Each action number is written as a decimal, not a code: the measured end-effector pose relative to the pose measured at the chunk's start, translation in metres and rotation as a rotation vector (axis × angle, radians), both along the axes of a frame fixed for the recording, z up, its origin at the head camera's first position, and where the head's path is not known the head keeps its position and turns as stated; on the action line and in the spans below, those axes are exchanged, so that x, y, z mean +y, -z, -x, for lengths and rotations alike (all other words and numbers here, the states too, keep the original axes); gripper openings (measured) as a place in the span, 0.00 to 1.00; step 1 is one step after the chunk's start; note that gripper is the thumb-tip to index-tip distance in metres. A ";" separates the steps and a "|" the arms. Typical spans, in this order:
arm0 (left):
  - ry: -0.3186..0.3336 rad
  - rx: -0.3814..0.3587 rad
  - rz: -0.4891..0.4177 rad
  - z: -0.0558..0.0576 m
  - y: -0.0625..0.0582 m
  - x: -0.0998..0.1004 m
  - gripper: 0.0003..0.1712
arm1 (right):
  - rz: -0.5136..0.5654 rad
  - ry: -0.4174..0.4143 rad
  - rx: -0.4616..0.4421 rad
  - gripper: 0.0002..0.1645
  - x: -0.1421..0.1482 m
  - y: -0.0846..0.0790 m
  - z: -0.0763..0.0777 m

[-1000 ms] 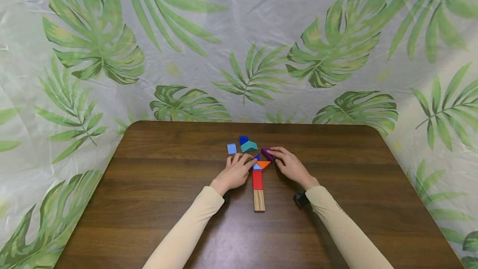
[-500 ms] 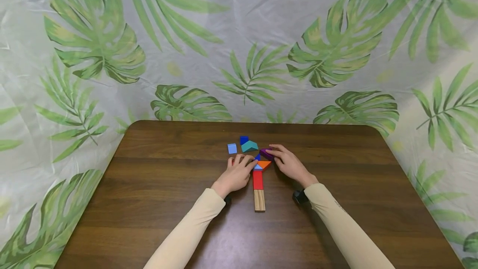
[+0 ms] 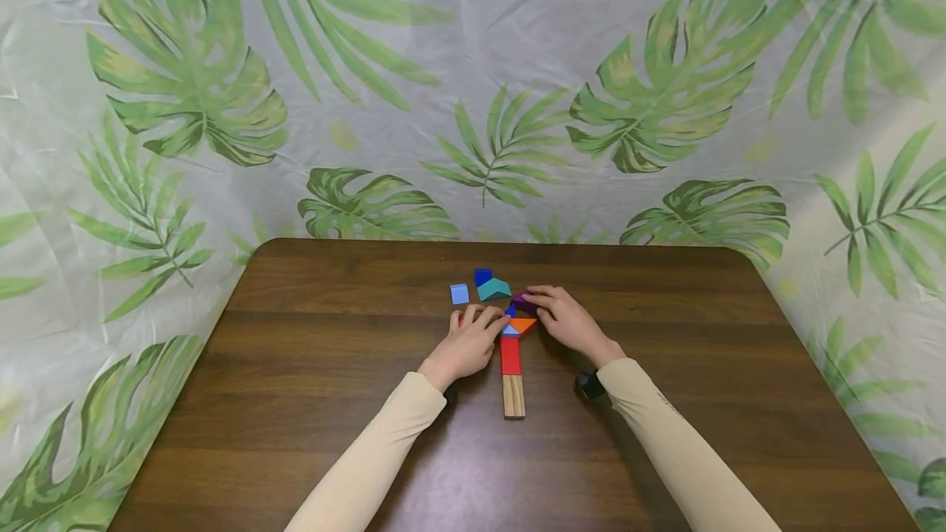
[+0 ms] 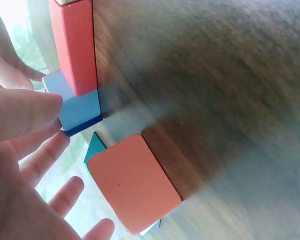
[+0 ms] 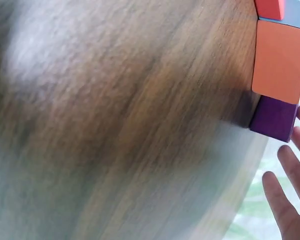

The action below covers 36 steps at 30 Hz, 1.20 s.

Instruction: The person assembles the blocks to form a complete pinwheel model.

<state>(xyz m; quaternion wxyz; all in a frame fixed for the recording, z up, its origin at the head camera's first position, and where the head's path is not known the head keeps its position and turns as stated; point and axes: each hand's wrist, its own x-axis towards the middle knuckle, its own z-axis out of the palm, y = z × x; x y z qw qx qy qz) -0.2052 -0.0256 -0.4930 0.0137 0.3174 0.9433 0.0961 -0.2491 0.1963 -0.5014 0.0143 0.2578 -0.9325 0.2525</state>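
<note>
Two blocks in hand beyond red rectangular block: light-blue triangular block touching it, left hand pinching, other fingers spread; purple angular block farther, rightward, right hand pinching loosely. Latter likely light, stiff, slightly slick; take by side faces.

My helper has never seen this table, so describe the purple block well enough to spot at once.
On the brown table, start at the plain wooden block nearest the person and go past the red block to the orange triangle jutting right. Just beyond that triangle lies the purple block, touched by the right hand. Its colour sets it apart: no other block in view is purple.
</note>
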 end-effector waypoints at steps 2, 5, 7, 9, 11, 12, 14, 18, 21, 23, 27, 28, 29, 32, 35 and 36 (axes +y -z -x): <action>-0.001 0.004 -0.001 0.000 0.001 0.000 0.26 | -0.009 -0.001 0.011 0.21 -0.001 0.000 0.001; -0.001 0.008 -0.001 0.001 0.001 0.000 0.26 | -0.027 -0.008 0.033 0.21 -0.002 0.000 0.002; -0.001 0.009 -0.001 0.001 0.002 0.000 0.26 | -0.034 -0.016 0.035 0.21 -0.004 0.000 0.002; -0.001 0.008 -0.001 0.001 0.002 0.000 0.26 | -0.035 -0.029 0.017 0.22 -0.005 -0.001 0.002; -0.002 0.008 -0.002 0.001 0.002 0.001 0.26 | -0.025 -0.039 -0.014 0.22 -0.006 -0.002 0.002; -0.002 0.008 -0.001 0.001 0.002 0.001 0.26 | -0.018 -0.039 -0.030 0.22 -0.007 -0.003 0.001; -0.001 0.006 0.001 0.001 0.001 0.000 0.26 | -0.016 -0.038 -0.041 0.22 -0.008 -0.004 0.001; 0.000 -0.002 0.004 0.001 0.000 0.000 0.26 | -0.039 -0.028 -0.001 0.21 -0.010 -0.004 0.000; 0.001 -0.001 0.001 0.001 0.000 -0.001 0.26 | -0.046 -0.027 0.034 0.20 -0.012 -0.004 0.000; 0.003 0.001 0.003 0.001 -0.001 -0.001 0.27 | -0.038 -0.026 0.036 0.20 -0.013 -0.004 0.000; 0.010 0.013 -0.005 0.000 -0.001 -0.002 0.27 | -0.022 -0.038 0.000 0.21 -0.016 -0.005 0.000; 0.012 0.015 -0.007 0.001 -0.001 -0.002 0.27 | -0.018 -0.042 -0.015 0.21 -0.017 -0.005 0.001; 0.014 0.018 -0.012 0.001 0.000 -0.002 0.27 | -0.016 -0.048 -0.029 0.21 -0.017 -0.006 0.000; 0.017 0.017 -0.020 0.001 0.000 -0.003 0.27 | -0.007 -0.057 -0.061 0.22 -0.019 -0.007 0.000; 0.011 0.013 -0.011 0.001 0.001 -0.002 0.27 | 0.003 -0.066 -0.079 0.23 -0.020 -0.007 0.000; 0.008 0.011 -0.004 0.001 0.001 -0.002 0.27 | 0.004 -0.069 -0.083 0.24 -0.020 -0.007 0.000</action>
